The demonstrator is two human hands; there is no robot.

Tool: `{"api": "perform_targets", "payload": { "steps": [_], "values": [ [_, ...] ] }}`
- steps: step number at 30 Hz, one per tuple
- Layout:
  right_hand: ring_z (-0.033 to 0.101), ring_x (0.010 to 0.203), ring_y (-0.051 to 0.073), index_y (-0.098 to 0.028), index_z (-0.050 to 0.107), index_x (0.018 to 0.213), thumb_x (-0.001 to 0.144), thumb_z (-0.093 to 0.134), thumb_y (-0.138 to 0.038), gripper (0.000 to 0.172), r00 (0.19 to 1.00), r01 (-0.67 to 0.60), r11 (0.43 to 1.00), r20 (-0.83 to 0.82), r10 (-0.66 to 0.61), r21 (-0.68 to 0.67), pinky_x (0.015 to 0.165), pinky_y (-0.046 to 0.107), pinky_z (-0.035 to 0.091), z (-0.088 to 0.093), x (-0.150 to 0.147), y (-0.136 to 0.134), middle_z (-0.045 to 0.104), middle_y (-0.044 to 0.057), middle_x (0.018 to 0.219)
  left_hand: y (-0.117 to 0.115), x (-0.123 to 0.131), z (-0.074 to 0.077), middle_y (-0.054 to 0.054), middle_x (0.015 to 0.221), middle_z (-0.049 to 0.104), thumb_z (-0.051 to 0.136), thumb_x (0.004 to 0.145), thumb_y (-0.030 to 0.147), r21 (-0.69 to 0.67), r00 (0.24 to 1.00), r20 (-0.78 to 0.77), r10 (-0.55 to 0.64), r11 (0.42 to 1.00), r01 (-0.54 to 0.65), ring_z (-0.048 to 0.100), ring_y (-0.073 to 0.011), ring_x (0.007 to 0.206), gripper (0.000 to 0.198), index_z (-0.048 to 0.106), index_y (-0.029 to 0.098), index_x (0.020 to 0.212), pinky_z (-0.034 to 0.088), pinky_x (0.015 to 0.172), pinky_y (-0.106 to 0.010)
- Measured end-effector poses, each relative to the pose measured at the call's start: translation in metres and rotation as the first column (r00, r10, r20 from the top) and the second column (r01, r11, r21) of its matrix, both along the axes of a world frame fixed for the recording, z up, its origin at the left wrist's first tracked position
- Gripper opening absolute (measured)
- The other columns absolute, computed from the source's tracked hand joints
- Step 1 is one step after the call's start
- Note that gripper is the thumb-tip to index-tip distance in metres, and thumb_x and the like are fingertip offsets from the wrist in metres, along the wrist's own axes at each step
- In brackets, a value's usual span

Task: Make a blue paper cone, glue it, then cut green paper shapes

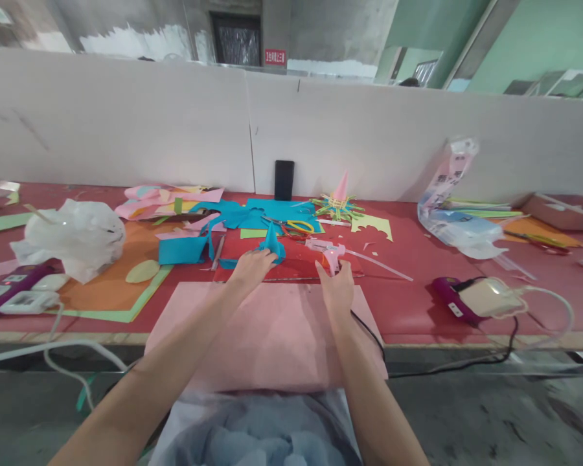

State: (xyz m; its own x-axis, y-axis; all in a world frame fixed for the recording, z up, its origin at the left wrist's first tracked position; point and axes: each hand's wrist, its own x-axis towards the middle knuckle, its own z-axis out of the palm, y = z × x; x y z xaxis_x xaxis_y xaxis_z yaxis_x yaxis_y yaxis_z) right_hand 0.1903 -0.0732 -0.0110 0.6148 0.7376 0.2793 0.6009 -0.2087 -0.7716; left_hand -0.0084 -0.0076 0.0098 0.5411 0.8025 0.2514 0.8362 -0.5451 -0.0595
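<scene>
In the head view, my left hand has its fingers closed at the base of a blue paper cone, which points upward from a ragged blue paper brim. My right hand grips a pink hot glue gun; a long clear glue stick sticks out of it to the right. Both hands are over a red board, just beyond a large pink sheet. Scissors with yellow handles lie past the blue cone. Farther back stands a pink cone on a fringed green and yellow base.
Blue paper offcuts and a pink paper pile lie behind left. A crumpled white bag and a purple power strip are left. Another power strip and a plastic bag are right. A black box stands by the partition.
</scene>
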Motion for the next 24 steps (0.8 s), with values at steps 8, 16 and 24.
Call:
{"api": "perform_targets", "payload": {
  "steps": [8, 16, 24],
  "values": [
    [0.055, 0.087, 0.024, -0.017, 0.047, 0.111, 0.069, 0.048, -0.060, 0.060, 0.999, -0.004, 1.000, -0.033, 0.004, 0.005, 0.067, 0.029, 0.036, 0.002, -0.001, -0.001, 0.058, 0.010, 0.104, 0.004, 0.013, 0.010, -0.010, 0.089, 0.064, 0.045, 0.085, 0.031, 0.030, 0.989, -0.147, -0.031, 0.999, 0.035, 0.062, -0.0189, 0.078, 0.023, 0.057, 0.015, 0.098, 0.042, 0.064, -0.026],
    [0.055, 0.087, 0.023, -0.017, 0.047, 0.111, 0.069, 0.048, -0.060, 0.060, 0.999, -0.014, 1.000, -0.042, 0.015, 0.019, 0.068, 0.029, 0.036, 0.002, 0.000, -0.002, 0.058, 0.010, 0.102, 0.008, 0.007, 0.003, -0.012, 0.085, 0.064, 0.034, 0.089, 0.023, 0.031, 0.993, -0.109, -0.041, 0.999, 0.045, 0.061, -0.0184, 0.077, 0.029, 0.061, 0.014, 0.089, 0.042, 0.066, -0.028],
    [0.054, 0.088, 0.023, -0.017, 0.047, 0.109, 0.070, 0.048, -0.058, 0.057, 1.000, -0.009, 1.000, -0.020, 0.009, 0.008, 0.067, 0.028, 0.036, 0.004, 0.000, -0.002, 0.058, 0.010, 0.100, 0.006, 0.005, 0.013, -0.010, 0.090, 0.066, 0.031, 0.089, 0.031, -0.071, 0.997, -0.064, 0.048, 0.996, -0.052, 0.060, -0.0172, 0.076, 0.033, 0.061, 0.016, 0.092, 0.040, 0.065, -0.026]
  ]
}}
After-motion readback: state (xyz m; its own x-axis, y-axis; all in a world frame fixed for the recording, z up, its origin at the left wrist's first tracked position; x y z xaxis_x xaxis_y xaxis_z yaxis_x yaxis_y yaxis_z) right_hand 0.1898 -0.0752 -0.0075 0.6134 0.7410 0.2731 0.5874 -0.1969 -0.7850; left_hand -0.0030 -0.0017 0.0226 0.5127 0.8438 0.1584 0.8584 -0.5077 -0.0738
